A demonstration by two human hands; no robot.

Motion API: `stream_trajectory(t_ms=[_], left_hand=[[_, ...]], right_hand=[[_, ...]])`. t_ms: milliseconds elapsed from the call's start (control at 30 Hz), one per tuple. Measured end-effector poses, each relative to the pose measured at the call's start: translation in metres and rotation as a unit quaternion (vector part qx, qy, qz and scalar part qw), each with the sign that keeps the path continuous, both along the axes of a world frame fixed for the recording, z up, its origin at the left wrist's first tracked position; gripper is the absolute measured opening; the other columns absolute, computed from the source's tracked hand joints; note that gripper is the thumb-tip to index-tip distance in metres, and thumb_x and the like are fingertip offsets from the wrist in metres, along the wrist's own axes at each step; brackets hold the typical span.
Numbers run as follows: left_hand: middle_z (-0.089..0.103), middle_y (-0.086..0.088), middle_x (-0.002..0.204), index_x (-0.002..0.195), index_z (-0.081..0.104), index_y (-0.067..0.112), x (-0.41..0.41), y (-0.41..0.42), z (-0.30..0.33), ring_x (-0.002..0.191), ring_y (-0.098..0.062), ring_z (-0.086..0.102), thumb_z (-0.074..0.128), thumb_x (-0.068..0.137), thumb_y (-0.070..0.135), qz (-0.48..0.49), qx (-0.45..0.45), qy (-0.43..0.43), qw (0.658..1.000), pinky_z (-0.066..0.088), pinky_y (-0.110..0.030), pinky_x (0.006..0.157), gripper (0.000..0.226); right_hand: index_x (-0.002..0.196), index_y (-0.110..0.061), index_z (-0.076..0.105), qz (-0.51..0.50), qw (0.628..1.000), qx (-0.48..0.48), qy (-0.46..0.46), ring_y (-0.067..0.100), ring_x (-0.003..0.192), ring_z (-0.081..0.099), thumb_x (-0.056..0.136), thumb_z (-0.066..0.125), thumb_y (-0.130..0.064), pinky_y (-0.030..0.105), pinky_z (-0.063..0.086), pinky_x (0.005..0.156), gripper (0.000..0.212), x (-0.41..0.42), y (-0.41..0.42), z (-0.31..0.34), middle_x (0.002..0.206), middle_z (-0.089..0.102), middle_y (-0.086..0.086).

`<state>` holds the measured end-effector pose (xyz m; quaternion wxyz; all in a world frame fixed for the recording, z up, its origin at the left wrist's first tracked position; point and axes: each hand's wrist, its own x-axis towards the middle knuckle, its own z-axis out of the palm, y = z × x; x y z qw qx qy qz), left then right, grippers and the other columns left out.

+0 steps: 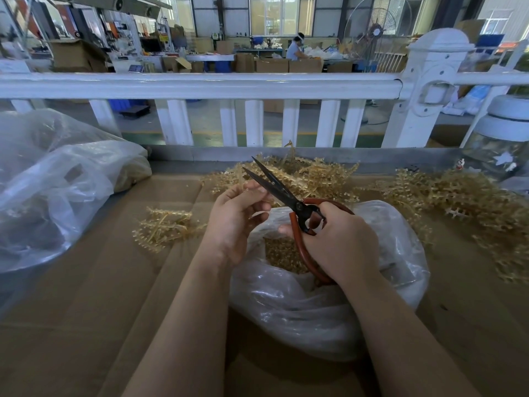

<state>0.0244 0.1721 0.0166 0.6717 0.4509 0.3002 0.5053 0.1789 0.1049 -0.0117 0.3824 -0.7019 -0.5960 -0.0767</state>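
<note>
My right hand (340, 242) grips the red handles of a pair of scissors (274, 186), whose dark blades stand apart and point up and to the left. My left hand (237, 216) pinches a small pale plastic piece (248, 190) right beside the blades. Both hands hover above a clear plastic bag (309, 308) that lies open on the cardboard and holds several small tan cut pieces (282, 255).
Piles of tan plastic sprue branches lie behind the hands (312, 173), at the right (469, 202) and at the left (166, 224) on the cardboard-covered table (86, 296). A big clear bag (57, 179) fills the left. A white fence rail (200, 84) runs behind; a jar (503, 141) stands far right.
</note>
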Motion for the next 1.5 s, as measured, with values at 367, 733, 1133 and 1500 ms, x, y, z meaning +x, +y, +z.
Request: stream_trajectory(t_ms=[367, 733, 1133, 1500], left_hand=[[0.07, 0.001, 0.084, 0.094, 0.069, 0.014, -0.0042, -0.0013, -0.0023, 0.07, -0.01, 0.06, 0.067, 0.081, 0.031, -0.019, 0.003, -0.018, 1.0, 0.048, -0.024, 0.073, 0.022], [0.07, -0.002, 0.071, 0.079, 0.066, 0.017, -0.0033, -0.0014, 0.0001, 0.059, -0.009, 0.062, 0.064, 0.087, 0.002, 0.018, 0.01, -0.004, 1.0, 0.049, -0.02, 0.06, 0.017], [0.067, -0.004, 0.07, 0.076, 0.066, 0.013, -0.0018, -0.0025, -0.0018, 0.061, -0.01, 0.055, 0.055, 0.089, -0.009, -0.011, 0.04, 0.019, 0.999, 0.048, -0.019, 0.061, 0.028], [0.066, -0.002, 0.066, 0.075, 0.06, 0.011, -0.0006, -0.0007, -0.002, 0.059, -0.009, 0.058, 0.06, 0.083, -0.003, -0.031, 0.018, -0.014, 0.999, 0.048, -0.019, 0.062, 0.016]], right_hand=[[0.068, -0.026, 0.052, -0.011, 1.0, -0.017, 0.001, 0.0, 0.056, 0.049, 0.076, 0.063, -0.078, 0.019, 0.04, 0.051, 0.054, 0.0041, 0.0029, -0.0041, 0.059, 0.05, -0.018], [0.078, -0.027, 0.051, -0.019, 0.999, -0.022, -0.027, 0.004, 0.062, 0.05, 0.069, 0.043, -0.09, 0.022, 0.042, 0.051, 0.064, 0.0036, 0.0027, -0.002, 0.066, 0.052, -0.016], [0.078, -0.026, 0.05, -0.022, 0.998, -0.023, -0.047, 0.008, 0.064, 0.052, 0.069, 0.044, -0.09, 0.024, 0.043, 0.052, 0.064, 0.0042, 0.0016, 0.0001, 0.065, 0.053, -0.014], [0.073, -0.029, 0.046, -0.028, 0.999, -0.002, -0.044, 0.005, 0.056, 0.047, 0.077, 0.065, -0.076, 0.02, 0.035, 0.047, 0.051, 0.0027, 0.0016, -0.0007, 0.059, 0.049, -0.016]])
